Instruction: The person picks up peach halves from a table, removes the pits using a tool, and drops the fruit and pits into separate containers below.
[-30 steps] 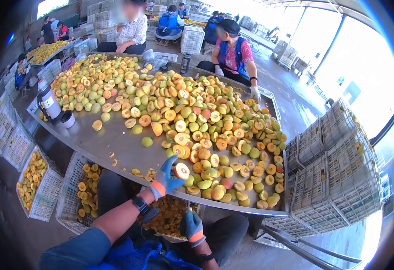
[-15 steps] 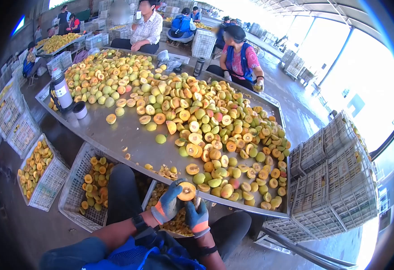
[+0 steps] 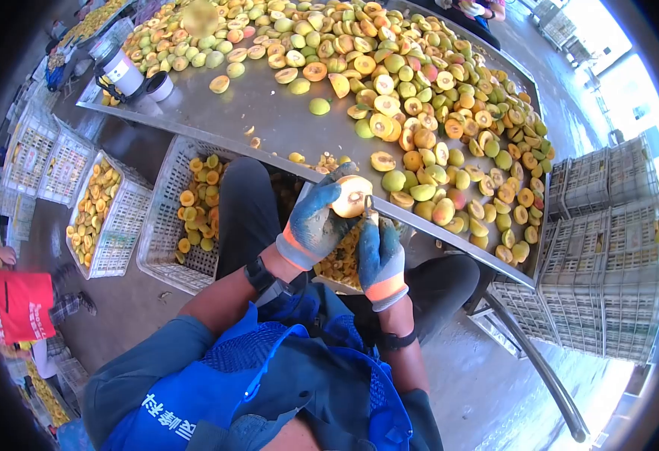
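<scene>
While the left hand (image 3: 310, 225) clasps a peach half (image 3: 350, 197) just off the table rim, above the lap, the right hand (image 3: 380, 259) is closed on a small tool (image 3: 368, 207) whose tip meets the fruit; pitting looks to be the step in hand; it calls for a short, steady scoop; the table (image 3: 269, 135) lies just beyond the knuckles, and crates (image 3: 186, 218) flank the knees, so room is tight; farther off, the pile (image 3: 434, 113) crowds the top.
</scene>
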Demonstrator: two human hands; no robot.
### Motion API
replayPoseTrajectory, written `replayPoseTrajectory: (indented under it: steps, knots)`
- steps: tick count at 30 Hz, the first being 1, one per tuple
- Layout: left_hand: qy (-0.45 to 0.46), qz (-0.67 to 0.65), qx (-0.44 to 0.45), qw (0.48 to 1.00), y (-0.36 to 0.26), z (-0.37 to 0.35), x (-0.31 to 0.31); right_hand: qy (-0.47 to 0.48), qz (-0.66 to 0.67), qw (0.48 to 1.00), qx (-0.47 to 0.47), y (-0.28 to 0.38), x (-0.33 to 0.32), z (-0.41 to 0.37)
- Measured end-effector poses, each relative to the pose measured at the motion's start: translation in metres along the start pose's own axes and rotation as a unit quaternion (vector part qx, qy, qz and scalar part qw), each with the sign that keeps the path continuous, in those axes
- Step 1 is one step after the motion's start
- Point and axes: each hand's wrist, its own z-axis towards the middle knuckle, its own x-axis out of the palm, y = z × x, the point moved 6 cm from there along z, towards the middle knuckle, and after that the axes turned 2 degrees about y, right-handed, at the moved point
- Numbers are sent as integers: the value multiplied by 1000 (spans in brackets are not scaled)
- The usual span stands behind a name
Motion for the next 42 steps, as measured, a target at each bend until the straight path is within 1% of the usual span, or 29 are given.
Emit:
replayPoseTrajectory:
  steps: [1,2,3,5,6,8,9,12,14,16,17,19,20,21,23,25,27,28,29,30,31,32,33,34,35,36,37,40,42]
  knots:
    - [1,-20,-11,1000,0,-1,-1,24,1,999,47,-1,1,2]
    - [1,-39,-22,999,2,-1,-1,33,5,997,64,0,1,2]
    - [-4,-23,-11,1000,1,-1,0,42,9,996,80,0,2,2]
    - [27,-3,-7,1000,4,0,-9,40,20,993,112,-2,5,2]
    - [42,6,-5,999,4,0,-9,33,64,988,139,-6,8,1]
    - [19,46,29,998,10,-1,-11,19,150,970,192,-15,15,-3]
    - [7,66,46,997,11,-2,-11,18,166,969,185,-12,15,-2]
    - [-13,84,56,995,14,-6,-11,44,201,955,215,-21,23,-7]
    - [-15,259,109,960,13,-6,-12,52,212,952,213,-18,24,-6]
    - [-24,425,167,889,11,-6,-15,58,222,955,189,-18,28,-6]
    - [-31,502,199,841,9,-5,-17,62,233,949,205,-19,29,-7]
    - [-35,540,220,812,7,-6,-6,70,252,935,238,-15,26,-3]
    - [-34,504,210,837,9,-9,-2,73,228,953,184,-14,24,-2]
    - [-37,445,185,875,11,-8,-3,76,204,968,129,-12,22,-1]
    - [-55,295,123,946,19,-6,-10,101,156,978,97,-12,20,-2]
    - [-54,186,66,979,25,-4,-15,144,113,973,143,-5,15,1]
    - [-32,147,32,988,27,-3,-13,152,83,982,72,-6,14,0]
    - [-3,311,90,946,18,-4,-6,156,68,985,36,-7,16,-1]
    - [24,464,146,873,12,-7,3,157,70,985,24,-11,16,-3]
    - [51,602,195,772,10,-10,12,158,72,985,12,-14,17,-4]
    - [34,522,158,838,12,-8,2,160,74,984,1,-17,18,-5]
    - [16,434,120,893,17,-6,-9,166,121,978,33,-25,21,-7]
    - [-3,363,81,928,19,-3,-14,171,167,969,64,-29,23,-7]
    - [-29,287,47,956,22,-2,-20,181,218,952,116,-34,26,-9]
    - [-56,232,13,971,24,0,-25,186,266,931,169,-38,28,-11]
    - [-84,175,-21,981,26,0,-28,195,316,896,243,-33,26,-12]
    - [-88,182,-13,979,25,1,-29,204,364,853,315,-29,27,-15]
    - [-98,207,12,973,26,1,-36,234,455,768,384,-23,21,-18]
    - [-103,224,30,969,28,-3,-42,239,449,771,383,-26,25,-25]
